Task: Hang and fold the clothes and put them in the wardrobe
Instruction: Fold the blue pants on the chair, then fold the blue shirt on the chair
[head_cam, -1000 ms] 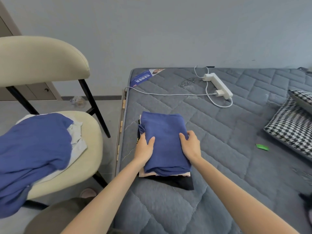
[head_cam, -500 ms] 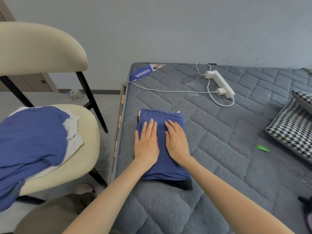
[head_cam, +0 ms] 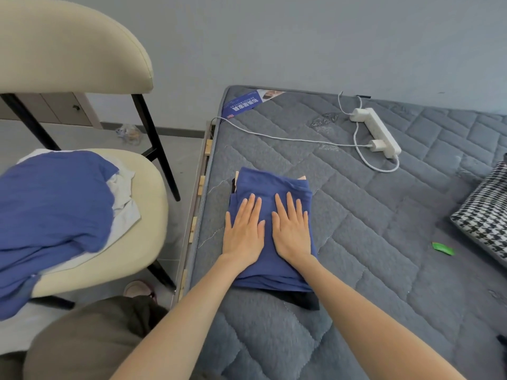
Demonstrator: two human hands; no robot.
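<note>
This is a bedroom in a home: a bare grey quilted mattress (head_cam: 356,242) lies against the wall (head_cam: 301,37) with a checked pillow (head_cam: 485,215) and a power strip (head_cam: 378,131) on it, and clothes (head_cam: 49,209) are heaped on a cream chair (head_cam: 68,50) beside it.

White power strip (head_cam: 377,132), houndstooth pillow (head_cam: 485,215) and green scrap (head_cam: 442,248) on grey quilted mattress (head_cam: 384,242)

blue folded shirt (head_cam: 270,193) over black and peach layers, grey quilted mattress (head_cam: 356,242), cream chair (head_cam: 82,50) with blue cloth (head_cam: 52,209), black-white houndstooth pillow (head_cam: 488,215), white power strip (head_cam: 380,131).
</note>
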